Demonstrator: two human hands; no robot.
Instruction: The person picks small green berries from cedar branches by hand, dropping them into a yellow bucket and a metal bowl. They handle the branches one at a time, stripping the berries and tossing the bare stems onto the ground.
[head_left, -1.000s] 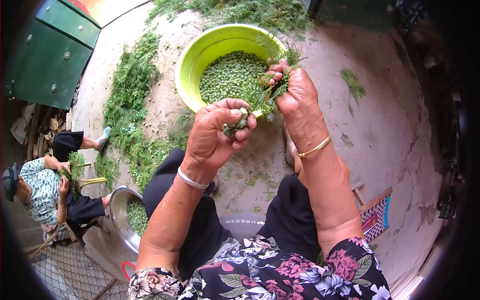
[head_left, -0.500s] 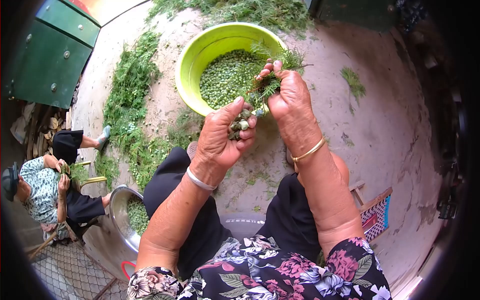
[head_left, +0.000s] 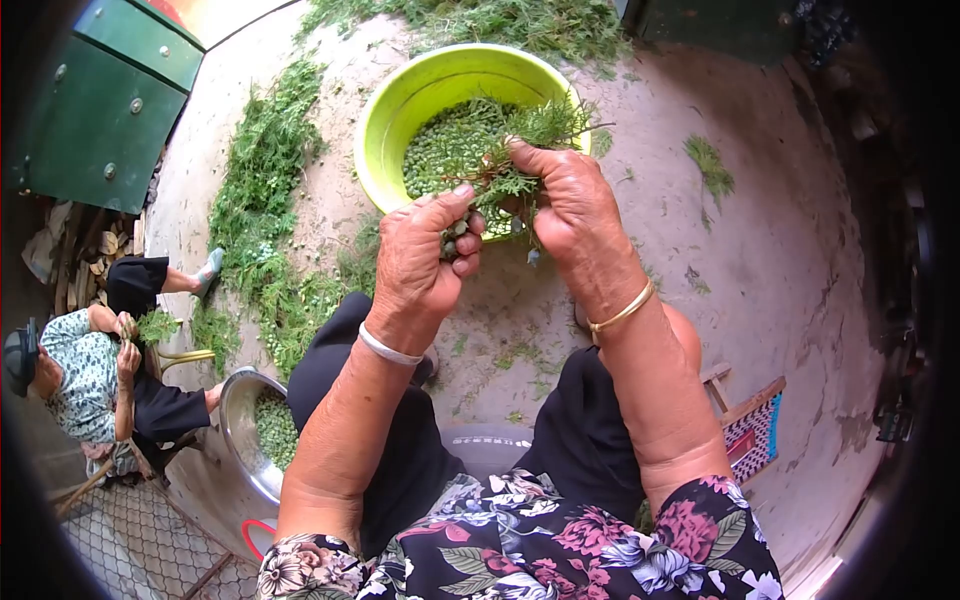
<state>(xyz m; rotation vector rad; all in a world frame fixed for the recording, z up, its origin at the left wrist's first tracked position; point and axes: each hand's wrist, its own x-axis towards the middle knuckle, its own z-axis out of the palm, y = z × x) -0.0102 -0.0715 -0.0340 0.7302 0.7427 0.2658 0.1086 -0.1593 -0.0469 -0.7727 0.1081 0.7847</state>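
In my right hand [head_left: 570, 195] is a leafy evergreen sprig [head_left: 545, 125], pinched between thumb and fingers, its feathery tips spreading over the basin. My left hand [head_left: 425, 245] is curled around several small green seed cones [head_left: 455, 238], with its thumb up close to the sprig's lower end. Both hands are at the near rim of a yellow-green plastic basin [head_left: 372, 125]. Inside the basin lies a heap of round green cones [head_left: 430, 150], partly covered by the sprig and my hands.
Cut evergreen branches [head_left: 255, 190] lie along the floor to the left and beyond the basin. At the left another person [head_left: 80, 375] sits holding a sprig, beside a metal bowl [head_left: 235, 415] of green cones. A woven-seat stool [head_left: 755, 435] is at my right.
My left hand has drawn slightly left and its fingers have curled further over the cones. The right hand has turned, and the sprig now points more to the upper right.
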